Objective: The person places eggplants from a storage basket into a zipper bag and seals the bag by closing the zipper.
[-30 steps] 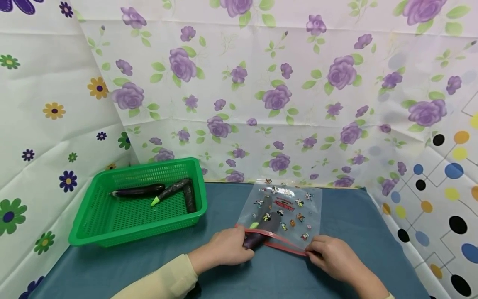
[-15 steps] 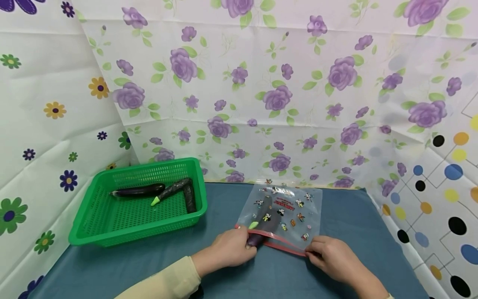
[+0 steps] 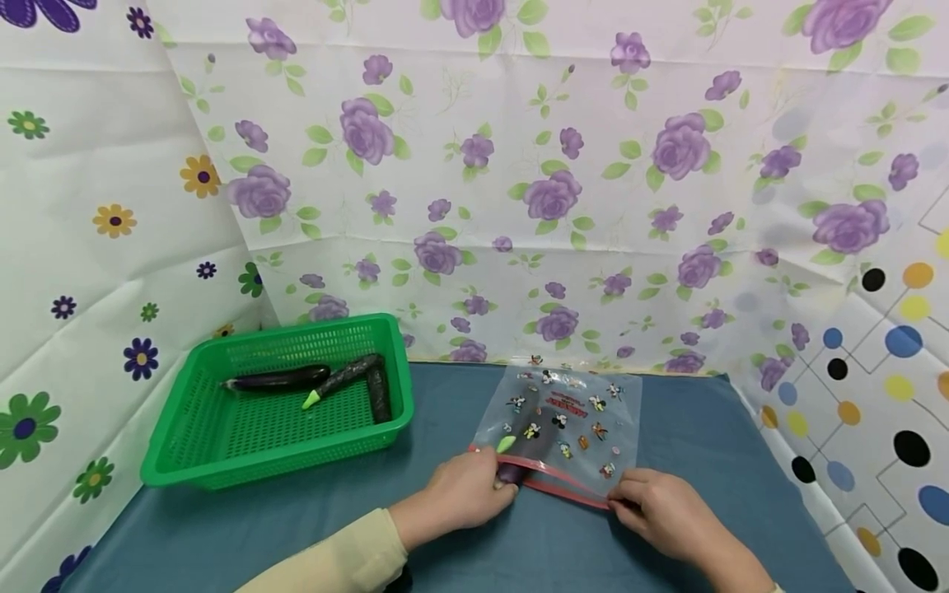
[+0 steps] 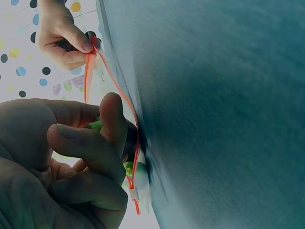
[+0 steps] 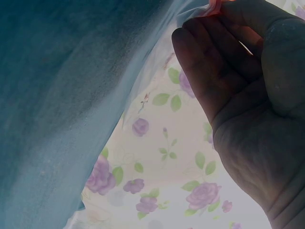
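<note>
Purple eggplant juts from the clear bag into gripping left fingers, right fingers pinching the bag.

A clear, cartoon-printed bag lies right of centre, open toward the near side — its near right corner pinched by the right hand — around a dark purple eggplant gripped by the left hand.
</note>
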A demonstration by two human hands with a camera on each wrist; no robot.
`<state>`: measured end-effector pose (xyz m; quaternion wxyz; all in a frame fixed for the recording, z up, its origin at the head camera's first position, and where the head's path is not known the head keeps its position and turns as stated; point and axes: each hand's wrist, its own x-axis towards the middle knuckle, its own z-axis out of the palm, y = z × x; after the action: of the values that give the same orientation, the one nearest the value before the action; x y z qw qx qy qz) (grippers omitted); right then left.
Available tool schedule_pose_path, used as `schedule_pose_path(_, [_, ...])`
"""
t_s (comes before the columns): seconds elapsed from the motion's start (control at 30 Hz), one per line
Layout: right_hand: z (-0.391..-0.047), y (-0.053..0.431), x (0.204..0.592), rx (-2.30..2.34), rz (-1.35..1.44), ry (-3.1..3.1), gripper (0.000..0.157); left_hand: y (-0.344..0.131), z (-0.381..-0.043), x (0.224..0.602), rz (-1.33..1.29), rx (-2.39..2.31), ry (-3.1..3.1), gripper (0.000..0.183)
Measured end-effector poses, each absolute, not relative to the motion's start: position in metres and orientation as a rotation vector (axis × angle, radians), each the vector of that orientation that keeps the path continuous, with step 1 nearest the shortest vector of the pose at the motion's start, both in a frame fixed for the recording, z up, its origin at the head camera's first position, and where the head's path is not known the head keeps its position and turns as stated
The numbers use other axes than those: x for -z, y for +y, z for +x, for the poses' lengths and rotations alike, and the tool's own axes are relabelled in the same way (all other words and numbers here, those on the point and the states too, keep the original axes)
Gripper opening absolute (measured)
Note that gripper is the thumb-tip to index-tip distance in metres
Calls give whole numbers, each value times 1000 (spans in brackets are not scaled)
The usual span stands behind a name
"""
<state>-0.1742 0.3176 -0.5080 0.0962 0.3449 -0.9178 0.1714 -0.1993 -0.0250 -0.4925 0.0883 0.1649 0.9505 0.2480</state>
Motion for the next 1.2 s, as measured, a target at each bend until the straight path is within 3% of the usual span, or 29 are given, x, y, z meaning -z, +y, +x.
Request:
schedule_pose_path(0.3, [-174,317,508,-507,1020,-2712,17,-22,-201,495,466,-636,2888,36])
schedule_pose_path(0.6, [-175,316,509,-500,1020,-2712,16,-25,-197,497,518,-616,2888,66])
schedule_pose_path(0.97, [-177,317,508,-507,1029,-2711,16,-27,-195,495,564,-645,2892,49])
schedule_pose_path(1.2, [-177,318,508,-505,1030,-2730,16,-27,-191,493,593,-620,2892,51])
